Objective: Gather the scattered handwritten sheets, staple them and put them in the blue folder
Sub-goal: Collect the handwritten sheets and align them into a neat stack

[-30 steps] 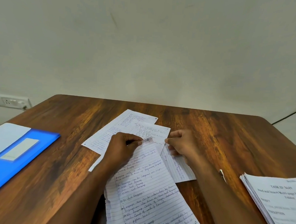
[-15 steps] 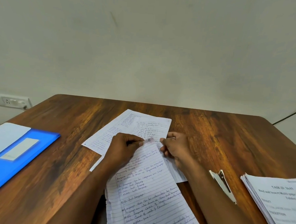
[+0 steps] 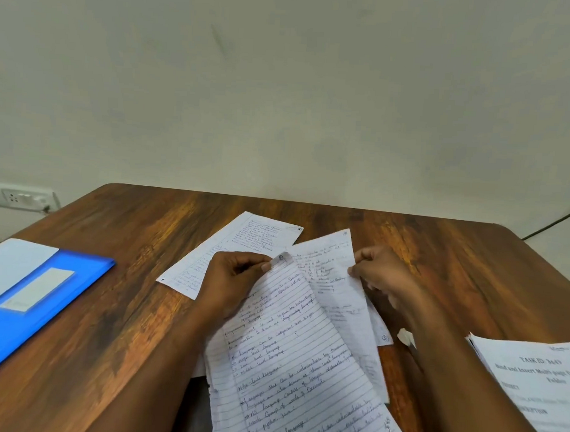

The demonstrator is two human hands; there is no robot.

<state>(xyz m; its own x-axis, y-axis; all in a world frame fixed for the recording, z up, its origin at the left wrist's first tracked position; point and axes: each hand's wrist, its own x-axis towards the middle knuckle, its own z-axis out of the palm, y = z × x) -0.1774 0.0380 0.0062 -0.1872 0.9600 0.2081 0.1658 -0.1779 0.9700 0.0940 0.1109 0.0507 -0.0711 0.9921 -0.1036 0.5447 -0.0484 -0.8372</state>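
My left hand (image 3: 234, 279) pinches the top corner of a lined handwritten sheet (image 3: 289, 364) that runs down toward me. My right hand (image 3: 382, 277) pinches the right edge of a second handwritten sheet (image 3: 333, 281), lifted and tilted just right of the first. A third handwritten sheet (image 3: 229, 249) lies flat on the wooden table (image 3: 123, 306) behind my left hand. The blue folder (image 3: 34, 305) lies shut at the left edge with a white label on its cover. A white stapler (image 3: 406, 338) peeks out from under my right forearm, mostly hidden.
A stack of printed pages (image 3: 532, 387) sits at the right near edge. A loose white sheet (image 3: 7, 264) lies partly on the folder's far corner. A wall socket (image 3: 17, 198) is at the left, a dark cable (image 3: 557, 222) at the right.
My right hand has lifted a sheet off the table and swung it right and upward. My forearm now covers most of the stapler. My left hand keeps its grip.
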